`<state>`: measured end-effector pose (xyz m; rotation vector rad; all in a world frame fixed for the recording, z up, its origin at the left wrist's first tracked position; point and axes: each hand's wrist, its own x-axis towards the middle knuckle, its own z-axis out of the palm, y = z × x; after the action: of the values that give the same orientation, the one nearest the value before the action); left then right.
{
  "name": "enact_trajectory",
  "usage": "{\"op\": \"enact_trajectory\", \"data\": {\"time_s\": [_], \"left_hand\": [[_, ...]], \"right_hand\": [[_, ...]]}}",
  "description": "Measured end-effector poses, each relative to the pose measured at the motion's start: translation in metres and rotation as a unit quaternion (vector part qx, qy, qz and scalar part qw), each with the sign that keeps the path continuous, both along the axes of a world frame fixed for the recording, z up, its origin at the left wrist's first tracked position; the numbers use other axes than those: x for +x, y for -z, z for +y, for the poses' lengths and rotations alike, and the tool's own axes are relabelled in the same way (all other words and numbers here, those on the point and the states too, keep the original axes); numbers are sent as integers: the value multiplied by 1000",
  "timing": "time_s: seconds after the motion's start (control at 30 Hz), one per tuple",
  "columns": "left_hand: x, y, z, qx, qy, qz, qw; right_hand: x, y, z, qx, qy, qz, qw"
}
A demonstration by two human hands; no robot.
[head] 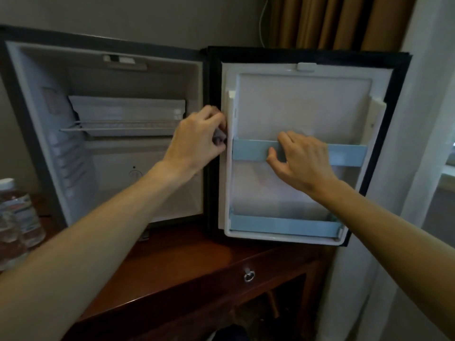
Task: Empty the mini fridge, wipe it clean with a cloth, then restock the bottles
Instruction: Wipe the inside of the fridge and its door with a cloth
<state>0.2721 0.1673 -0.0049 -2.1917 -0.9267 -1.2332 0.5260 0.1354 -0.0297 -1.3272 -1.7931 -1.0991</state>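
Bottles [17,212] parked at far left on the tabletop [187,262], well clear of the fridge [103,153], most likely so the cavity is free for wiping. Fridge cavity open, nothing on the wire shelf [118,127]; none back in yet, so restock is not started. Left hand [197,139] is at the hinge-side edge of the door [302,99], grip curled around a small grey wad, probably the cloth [219,137], pressed against the door liner edge; looks like it's working the seam. Right hand [302,158] sits on the upper blue rail [248,150], thumb under and fingers over it, grip clamped on the rail, likely steadying the door against the wiping push. Lower blue rail [283,226] is bare too.
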Motion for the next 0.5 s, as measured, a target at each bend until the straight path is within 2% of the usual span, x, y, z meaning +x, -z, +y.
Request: {"op": "enact_trajectory", "data": {"time_s": [0.1, 0.2, 0.3, 0.5], "left_hand": [[2, -46, 4, 44, -9, -15, 999], [3, -56, 8, 52, -7, -24, 998], [5, -24, 9, 32, 1, -28, 999], [5, 83, 0, -55, -11, -14, 998]], "right_hand": [[0, 1, 0, -3, 1, -1, 1000], [1, 1, 1, 1, -4, 4, 1000], [1, 2, 2, 4, -5, 2, 1000], [1, 2, 3, 9, -2, 4, 1000]]}}
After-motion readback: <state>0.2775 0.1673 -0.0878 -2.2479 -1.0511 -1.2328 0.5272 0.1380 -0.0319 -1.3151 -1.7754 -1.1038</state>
